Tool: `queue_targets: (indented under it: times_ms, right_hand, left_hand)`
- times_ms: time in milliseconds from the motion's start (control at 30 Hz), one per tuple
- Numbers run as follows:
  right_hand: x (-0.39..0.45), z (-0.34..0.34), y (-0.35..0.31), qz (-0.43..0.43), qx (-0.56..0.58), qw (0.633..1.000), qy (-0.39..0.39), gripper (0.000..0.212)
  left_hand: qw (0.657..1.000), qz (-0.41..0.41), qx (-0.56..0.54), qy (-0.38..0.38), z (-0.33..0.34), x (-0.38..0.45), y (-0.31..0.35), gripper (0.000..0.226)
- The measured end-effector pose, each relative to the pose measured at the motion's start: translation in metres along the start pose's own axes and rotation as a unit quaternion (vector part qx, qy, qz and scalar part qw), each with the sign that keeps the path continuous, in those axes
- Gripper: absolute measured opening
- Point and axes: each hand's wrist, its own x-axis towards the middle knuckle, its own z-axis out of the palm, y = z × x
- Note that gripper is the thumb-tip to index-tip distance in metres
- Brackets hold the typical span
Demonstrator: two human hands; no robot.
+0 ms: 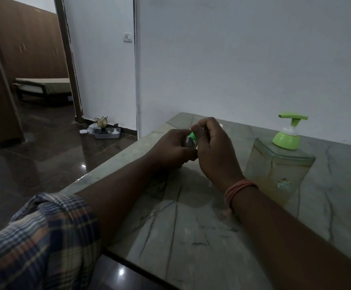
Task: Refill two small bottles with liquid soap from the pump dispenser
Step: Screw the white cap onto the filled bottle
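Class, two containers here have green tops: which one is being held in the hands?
The small bottle, gripped by the left hand while the right hand pinches its green cap. The large pump dispenser stands untouched on the table.

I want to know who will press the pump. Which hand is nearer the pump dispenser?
Right. The right hand is just left of the pump dispenser, apart from it; the left hand lies beyond it.

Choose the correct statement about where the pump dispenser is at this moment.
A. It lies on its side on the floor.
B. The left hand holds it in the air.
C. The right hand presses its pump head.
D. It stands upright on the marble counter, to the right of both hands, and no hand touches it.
D: the pump dispenser stands upright on the marble counter, while the left hand and right hand hold a small green-capped bottle away from it.
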Motion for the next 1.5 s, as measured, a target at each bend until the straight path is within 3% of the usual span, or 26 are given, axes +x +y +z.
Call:
queue_targets:
  times_ms: [200, 333, 433, 567, 700, 800, 900, 1033, 1133, 1200, 1333, 1433, 1500]
  right_hand:
    - [-0.003, -0.003, -0.006, -0.041, 0.036, 0.998, -0.008, 0.019]
    - [-0.008, 0.005, -0.012, 0.063, 0.14, 0.988, -0.005, 0.025]
    - [-0.008, 0.002, -0.007, 0.085, 0.074, 0.994, 0.012, 0.028]
    - [-0.007, -0.004, 0.001, 0.045, 0.044, 0.998, -0.01, 0.004]
    - [-0.007, -0.002, -0.007, 0.007, 0.09, 0.995, -0.032, 0.026]
    - [-0.007, 0.002, -0.012, 0.058, 0.127, 0.99, -0.004, 0.034]
    - [-0.006, 0.001, -0.008, 0.104, 0.065, 0.991, 0.056, 0.028]
    - [-0.005, -0.003, -0.003, 0.06, 0.033, 0.997, 0.022, 0.006]
    - [-0.005, -0.001, -0.008, 0.028, 0.076, 0.997, 0.002, 0.027]
    - [-0.005, 0.0, -0.01, 0.051, 0.106, 0.993, -0.003, 0.036]
    - [-0.006, 0.002, -0.004, 0.088, 0.056, 0.994, 0.027, 0.023]
    - [-0.004, 0.0, -0.001, 0.068, 0.022, 0.996, 0.054, 0.012]
    - [-0.003, -0.001, -0.003, 0.046, 0.033, 0.996, 0.07, 0.015]
  left_hand:
    - [0.999, 0.015, -0.04, 0.005, 0.001, -0.003, 0.002, 0.034]
    - [0.997, 0.005, -0.073, 0.025, 0.005, -0.007, 0.005, 0.044]
    - [0.999, 0.031, -0.006, 0.023, 0.006, -0.007, 0.003, 0.024]
    - [0.997, 0.041, 0.047, 0.035, 0.006, -0.004, -0.001, 0.027]
    - [0.999, 0.028, 0.011, 0.03, 0.004, -0.003, 0.002, 0.028]
    - [0.998, 0.032, 0.018, 0.043, 0.004, -0.003, 0.002, 0.037]
    - [0.997, 0.055, 0.039, 0.037, 0.006, -0.003, -0.002, 0.033]
    - [0.997, 0.044, 0.045, 0.034, 0.007, -0.001, -0.003, 0.031]
    - [0.998, 0.034, 0.037, 0.037, 0.005, 0.001, -0.004, 0.028]
    - [0.999, 0.025, 0.028, 0.039, 0.004, 0.001, -0.004, 0.026]
    - [0.998, 0.046, 0.034, 0.037, 0.006, 0.0, -0.003, 0.033]
    - [0.996, 0.049, 0.061, 0.031, 0.007, 0.001, -0.006, 0.028]
    - [0.997, 0.03, 0.067, 0.038, 0.007, 0.003, -0.009, 0.024]
